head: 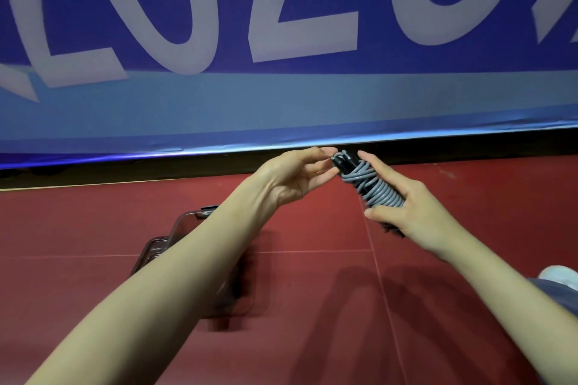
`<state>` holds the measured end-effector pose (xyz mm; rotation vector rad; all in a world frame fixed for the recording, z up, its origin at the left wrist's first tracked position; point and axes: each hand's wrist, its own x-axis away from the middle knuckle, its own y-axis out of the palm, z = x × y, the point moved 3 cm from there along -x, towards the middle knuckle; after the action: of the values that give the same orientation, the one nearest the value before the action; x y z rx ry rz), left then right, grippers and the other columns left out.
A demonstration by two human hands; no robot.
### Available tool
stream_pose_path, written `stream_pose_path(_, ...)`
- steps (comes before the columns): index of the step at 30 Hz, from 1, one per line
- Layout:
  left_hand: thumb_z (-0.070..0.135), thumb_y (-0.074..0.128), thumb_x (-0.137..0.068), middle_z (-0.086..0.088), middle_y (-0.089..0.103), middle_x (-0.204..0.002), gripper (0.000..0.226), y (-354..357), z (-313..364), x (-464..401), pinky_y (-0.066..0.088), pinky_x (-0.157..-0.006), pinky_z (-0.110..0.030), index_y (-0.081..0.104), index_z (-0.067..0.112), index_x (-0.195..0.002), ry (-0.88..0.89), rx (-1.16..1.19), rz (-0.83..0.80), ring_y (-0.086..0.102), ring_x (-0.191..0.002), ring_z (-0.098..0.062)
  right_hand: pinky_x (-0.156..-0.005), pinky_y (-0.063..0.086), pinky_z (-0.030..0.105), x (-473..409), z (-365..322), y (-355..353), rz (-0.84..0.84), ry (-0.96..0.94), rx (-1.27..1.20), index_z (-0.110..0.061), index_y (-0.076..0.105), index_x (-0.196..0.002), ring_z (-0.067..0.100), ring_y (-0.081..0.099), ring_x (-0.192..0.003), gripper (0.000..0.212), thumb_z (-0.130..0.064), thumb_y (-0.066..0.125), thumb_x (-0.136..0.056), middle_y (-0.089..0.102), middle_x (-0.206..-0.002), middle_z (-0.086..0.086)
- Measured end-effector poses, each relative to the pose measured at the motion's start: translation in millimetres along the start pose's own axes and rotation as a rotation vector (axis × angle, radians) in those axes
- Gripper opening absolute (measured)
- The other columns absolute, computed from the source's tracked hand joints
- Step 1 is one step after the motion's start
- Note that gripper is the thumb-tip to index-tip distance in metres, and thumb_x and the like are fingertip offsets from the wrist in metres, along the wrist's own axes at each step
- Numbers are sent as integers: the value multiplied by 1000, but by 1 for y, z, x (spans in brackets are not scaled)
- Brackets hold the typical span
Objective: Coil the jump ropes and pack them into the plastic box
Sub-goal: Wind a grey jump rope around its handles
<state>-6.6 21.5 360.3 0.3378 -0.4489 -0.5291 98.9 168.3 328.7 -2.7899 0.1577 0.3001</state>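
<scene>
A grey jump rope [372,187] is wound tightly around its black handles into a compact bundle, held in the air above the red floor. My right hand [406,206] grips the bundle around its lower part. My left hand [297,175] pinches the top end of the bundle with its fingertips, at the black handle tips. The clear plastic box [184,225] stands on the floor below my left forearm, which hides most of it.
A large blue banner [281,97] with pale letters stands upright along the far side of the red floor [312,306]. A dark gap runs under its lower edge. My knee and a white shoe [560,278] show at the right edge.
</scene>
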Motion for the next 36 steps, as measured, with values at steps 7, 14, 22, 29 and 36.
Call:
stream_pose_path(7,-9,46,-92,-9,70,-68,21,-2,2,5,59,-63,-28,61,5,-88,-34,-103,11,68,-64,-16,-75,43,9,-2,12,0,-13,-80,106,-57,45,-132,-4,53,-81,91,9,68,-75,63,-117,-28)
stream_pose_path(14,-3,50,-94,-9,69,-91,18,-7,2,4,54,-89,-32,64,7,-95,-14,-190,-97,65,-88,-18,-92,27,-2,1,11,5,38,-179,148,-46,43,-134,-26,43,-112,89,14,68,-73,50,-131,-26)
stream_pose_path(22,7,45,-99,-14,55,-105,21,-13,-3,0,58,-72,-22,63,1,-107,-94,-261,-130,64,-90,-15,-91,28,-2,0,15,8,41,-191,158,-49,43,-132,-24,46,-111,89,13,69,-73,54,-131,-18)
stream_pose_path(29,-12,31,-95,-13,68,-85,33,-14,-3,-4,59,-67,-22,62,-8,-107,-77,-251,-33,66,-84,-19,-87,32,-1,-1,22,7,34,-193,200,-51,44,-132,18,53,-117,90,12,69,-73,61,-129,6)
stream_pose_path(36,-20,33,-92,-10,62,-75,32,-9,-4,-6,59,-57,-25,56,1,-86,31,-289,102,66,-53,-12,-84,43,18,-5,30,9,36,-190,293,-56,41,-135,22,62,-93,92,5,70,-73,63,-111,9)
